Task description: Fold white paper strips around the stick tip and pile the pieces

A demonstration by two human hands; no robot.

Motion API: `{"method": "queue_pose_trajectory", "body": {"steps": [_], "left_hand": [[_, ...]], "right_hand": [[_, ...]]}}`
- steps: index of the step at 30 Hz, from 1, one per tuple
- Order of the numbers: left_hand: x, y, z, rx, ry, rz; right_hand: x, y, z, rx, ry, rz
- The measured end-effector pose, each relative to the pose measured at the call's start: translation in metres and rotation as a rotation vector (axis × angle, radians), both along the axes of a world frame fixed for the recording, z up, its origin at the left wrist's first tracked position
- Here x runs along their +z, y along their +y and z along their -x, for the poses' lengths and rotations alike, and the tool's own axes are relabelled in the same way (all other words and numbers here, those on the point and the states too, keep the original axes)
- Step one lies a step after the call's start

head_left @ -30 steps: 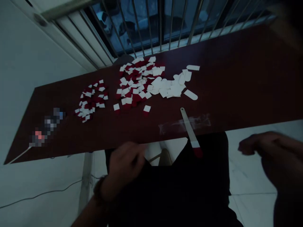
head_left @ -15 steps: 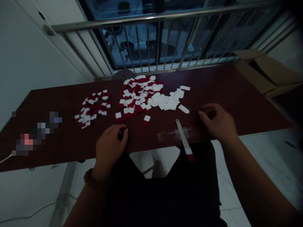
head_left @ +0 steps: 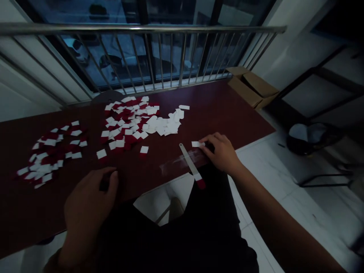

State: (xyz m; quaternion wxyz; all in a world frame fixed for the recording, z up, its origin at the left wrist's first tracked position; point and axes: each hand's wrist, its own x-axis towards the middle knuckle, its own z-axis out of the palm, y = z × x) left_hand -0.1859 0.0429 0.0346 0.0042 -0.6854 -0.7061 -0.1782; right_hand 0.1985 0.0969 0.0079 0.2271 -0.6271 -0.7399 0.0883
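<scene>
My left hand point(head_left: 89, 201) rests at the near edge of the dark red table point(head_left: 233, 113), its fingers curled round a small dark piece point(head_left: 104, 184). Fingertips of my right hand point(head_left: 223, 151) pinch a small white piece point(head_left: 196, 144) on the table. Just left of that hand a pale narrow strip with a red tip point(head_left: 190, 165) juts over the table edge, across a shiny patch of clear tape point(head_left: 173, 163). Behind lie a mixed pile of red and white pieces point(head_left: 125, 121), an all-white pile point(head_left: 166, 124), and a smaller mixed pile point(head_left: 51, 151) at the left.
A metal railing point(head_left: 159, 28) and a window run along the table's far side. An open cardboard box point(head_left: 251, 85) sits past the table's right end. A dark round seat on a metal frame point(head_left: 309, 138) stands on the tiled floor at right.
The view has swung to the right, so the piles sit further left. My right hand moved left onto a white piece by the strip. My left hand slid along the near edge.
</scene>
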Motion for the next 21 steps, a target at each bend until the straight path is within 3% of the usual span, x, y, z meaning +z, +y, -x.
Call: {"method": "queue_pose_trajectory", "body": {"steps": [5, 8, 11, 13, 17, 21], "left_hand": [[0.004, 0.0, -0.003, 0.008, 0.008, 0.051], [0.006, 0.0, -0.004, 0.034, 0.008, 0.058], [0.007, 0.001, -0.005, 0.038, 0.014, 0.046], [0.007, 0.001, -0.006, 0.017, 0.022, 0.021], [0.006, -0.002, -0.005, 0.035, 0.019, 0.003], [0.002, -0.017, -0.012, 0.014, -0.057, -0.085]], "right_hand": [[-0.008, -0.026, -0.004, -0.125, -0.035, -0.115], [-0.015, -0.038, -0.01, -0.009, -0.088, -0.144], [-0.024, -0.052, -0.026, 0.13, -0.008, -0.136], [-0.028, -0.061, -0.034, 0.097, 0.188, -0.123], [-0.015, -0.074, -0.027, -0.226, 0.76, -0.028], [0.017, -0.087, 0.003, -0.31, 1.342, 0.349]]}}
